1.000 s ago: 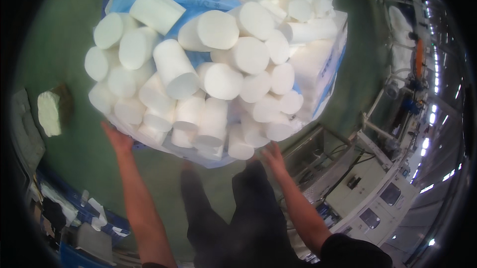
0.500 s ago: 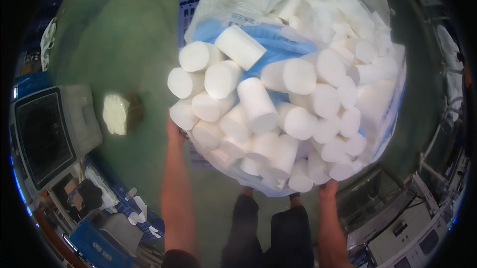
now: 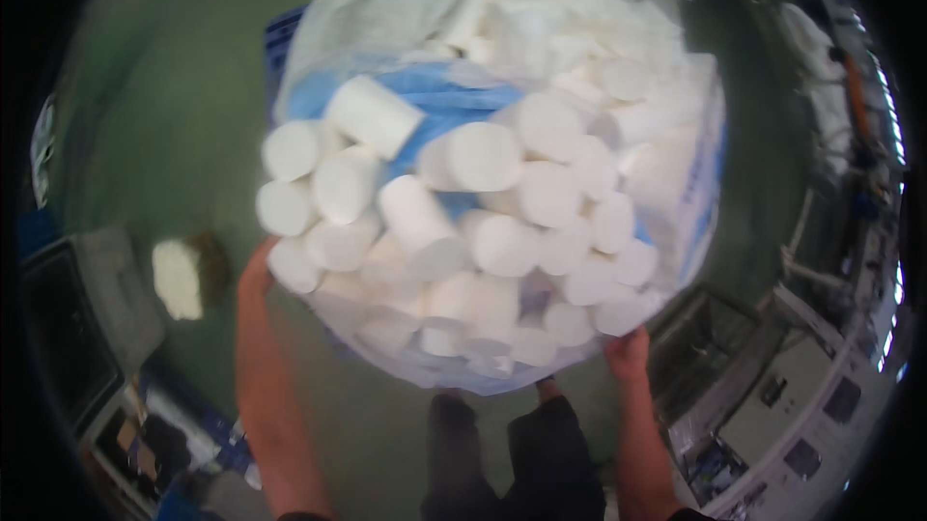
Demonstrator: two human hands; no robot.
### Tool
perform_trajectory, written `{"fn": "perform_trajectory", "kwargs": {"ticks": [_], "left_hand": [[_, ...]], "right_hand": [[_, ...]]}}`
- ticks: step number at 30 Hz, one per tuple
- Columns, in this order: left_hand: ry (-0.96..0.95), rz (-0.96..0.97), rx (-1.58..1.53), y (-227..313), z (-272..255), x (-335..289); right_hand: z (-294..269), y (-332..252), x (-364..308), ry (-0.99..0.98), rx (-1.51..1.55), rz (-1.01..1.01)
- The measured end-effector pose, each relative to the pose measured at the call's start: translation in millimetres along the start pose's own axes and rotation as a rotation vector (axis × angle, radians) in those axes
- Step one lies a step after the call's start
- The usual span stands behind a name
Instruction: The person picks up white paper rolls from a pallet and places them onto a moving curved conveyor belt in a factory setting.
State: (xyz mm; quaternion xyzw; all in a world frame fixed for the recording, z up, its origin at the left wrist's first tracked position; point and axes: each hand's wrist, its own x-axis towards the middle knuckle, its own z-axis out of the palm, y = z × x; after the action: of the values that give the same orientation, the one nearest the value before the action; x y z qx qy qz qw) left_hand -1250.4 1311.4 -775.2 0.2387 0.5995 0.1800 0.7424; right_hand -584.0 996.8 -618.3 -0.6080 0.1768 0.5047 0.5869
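In front of me is a large, wide-open white sack [image 3: 333, 24], packed with white cylindrical rolls [image 3: 488, 156] lying in a loose heap. Some rolls show their round ends, others their sides. A piece of blue sheeting [image 3: 439, 115] shows between them. My left hand [image 3: 257, 268] grips the sack's near left edge, below the outermost rolls. On the near right edge, my right hand [image 3: 628, 352] is closed on the sack. The fingertips of both hands are partly hidden by the sack.
A blue slatted pallet [image 3: 280, 43] shows behind the sack's left side. On the green floor to the left sits a cream-coloured block [image 3: 179, 278] with a brown side. A grey machine with a dark panel [image 3: 68, 313] stands at far left. A metal trough [image 3: 710, 352] and white cabinet [image 3: 772, 434] are at right.
The sack, rolls and both hands appear shifted left in the picture, the left hand more than the right. The floor and machines have shifted too, so my view has turned. Both hands keep their hold.
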Motion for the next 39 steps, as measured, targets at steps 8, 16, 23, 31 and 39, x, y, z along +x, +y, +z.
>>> {"fn": "perform_trajectory", "kwargs": {"ticks": [8,16,23,31,39], "left_hand": [[0.130,0.299,0.440,34,32,-1],[0.445,0.402,-0.020,27,74,-39],[0.673,0.422,-0.042,75,117,-101],[0.523,0.611,-0.088,100,151,-173],[0.573,0.688,0.050,120,203,-214]], "right_hand": [[22,-27,-22,0.143,-0.145,-0.035],[28,-44,-34,0.212,-0.407,-0.146],[36,-42,-63,0.250,-0.492,-0.333],[40,-54,-81,0.221,-0.379,-0.500],[3,-52,-119,0.226,-0.163,-0.516]]}}
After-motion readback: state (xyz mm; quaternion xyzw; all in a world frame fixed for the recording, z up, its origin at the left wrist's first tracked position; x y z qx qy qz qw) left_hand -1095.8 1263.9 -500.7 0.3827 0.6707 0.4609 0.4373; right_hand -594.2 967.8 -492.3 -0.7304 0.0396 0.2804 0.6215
